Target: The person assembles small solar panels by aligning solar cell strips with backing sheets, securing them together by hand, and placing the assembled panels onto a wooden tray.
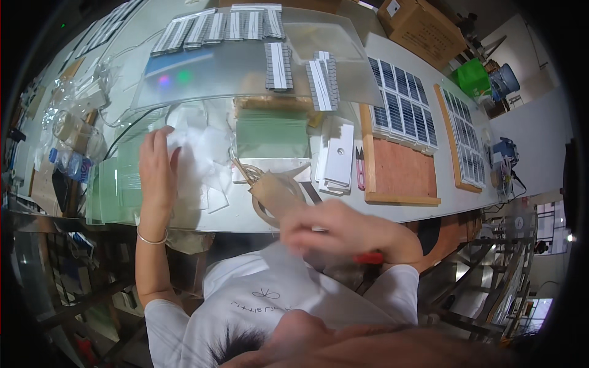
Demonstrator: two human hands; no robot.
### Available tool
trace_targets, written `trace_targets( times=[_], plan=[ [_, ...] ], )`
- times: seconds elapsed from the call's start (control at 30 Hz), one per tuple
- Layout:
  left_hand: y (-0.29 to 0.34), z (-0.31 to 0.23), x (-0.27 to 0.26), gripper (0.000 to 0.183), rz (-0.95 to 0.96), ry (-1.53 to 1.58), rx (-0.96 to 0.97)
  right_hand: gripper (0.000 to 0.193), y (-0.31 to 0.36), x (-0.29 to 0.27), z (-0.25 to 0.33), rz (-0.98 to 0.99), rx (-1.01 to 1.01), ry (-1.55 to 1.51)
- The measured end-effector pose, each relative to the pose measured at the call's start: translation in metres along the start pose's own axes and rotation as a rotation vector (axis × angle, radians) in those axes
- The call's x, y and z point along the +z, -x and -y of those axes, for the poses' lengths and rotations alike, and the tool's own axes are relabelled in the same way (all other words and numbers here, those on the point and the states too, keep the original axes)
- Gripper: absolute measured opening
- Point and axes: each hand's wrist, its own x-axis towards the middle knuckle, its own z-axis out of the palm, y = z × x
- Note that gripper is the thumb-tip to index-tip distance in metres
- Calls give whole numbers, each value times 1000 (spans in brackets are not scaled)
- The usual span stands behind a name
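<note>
My left hand [158, 162] lies over the near left of the table with its fingers stretched and the thumb apart. It is between a stack of green-tinted glass sheets [113, 190] and a loose pile of thin white translucent sheets [199, 150]. My right hand [319, 226], smeared by motion, is curled closed just past the table's front edge; what it grips is not clear. A red piece [368, 257] shows below its wrist. Brown tape [275, 191] reaches from near a tan ring [265, 214] toward this hand. Beyond it stands another green glass stack [273, 132].
Small solar panels [402, 101] lie by a wooden tray [405, 175], beside pink-handled snips [360, 172] and white plates [338, 153]. Grey-white strip bundles [279, 67] rest on a clear sheet [245, 76]. A plastic bottle [70, 162] lies left; a carton [423, 30] sits at the back right.
</note>
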Motion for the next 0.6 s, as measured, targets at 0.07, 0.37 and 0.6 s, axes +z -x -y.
trace_targets(
  times=[0.07,0.37,0.6],
  plan=[
    [3,-17,-7,42,-53,-36,46,11,-11,-11,-24,-159,-20,189],
    [96,-111,4,37,14,385,675,13,-44,-34,-92,-411,-74,383],
    [103,-127,12,33,36,378,698,13,-45,-27,-105,-550,-173,525]
  ],
)
